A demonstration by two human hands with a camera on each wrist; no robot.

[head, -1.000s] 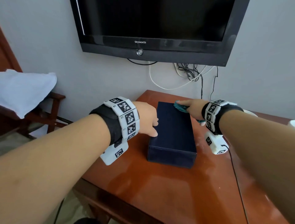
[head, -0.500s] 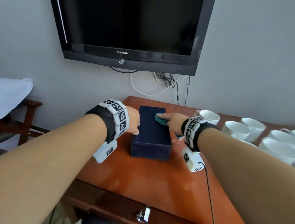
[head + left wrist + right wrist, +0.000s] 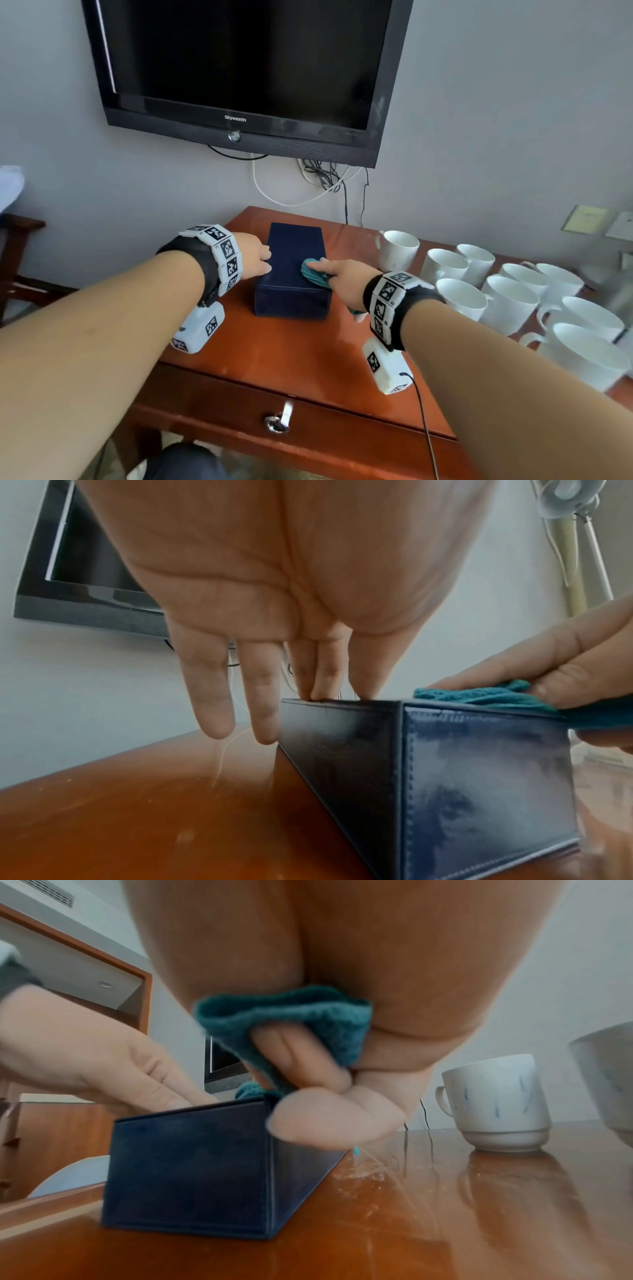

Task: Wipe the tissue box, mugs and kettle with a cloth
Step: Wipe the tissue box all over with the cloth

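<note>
While our left hand [image 3: 255, 257] rests straight fingers on the top left edge of the dark blue tissue box [image 3: 291, 274], our right hand [image 3: 346, 281] grips a bunched teal cloth [image 3: 313, 272] on the box top near its right edge. Box sits on the wooden table [image 3: 308, 359]; white mugs [image 3: 507, 294] stand to its right.

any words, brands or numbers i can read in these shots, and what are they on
"Skyworth": on the lower bezel of the television.
Wristbands: black-and-white square code markers only, with tiny print too small to read.
Wall plates: any marking is too blurred to read.
Tissue box, mugs, cloth: no text visible.
</note>
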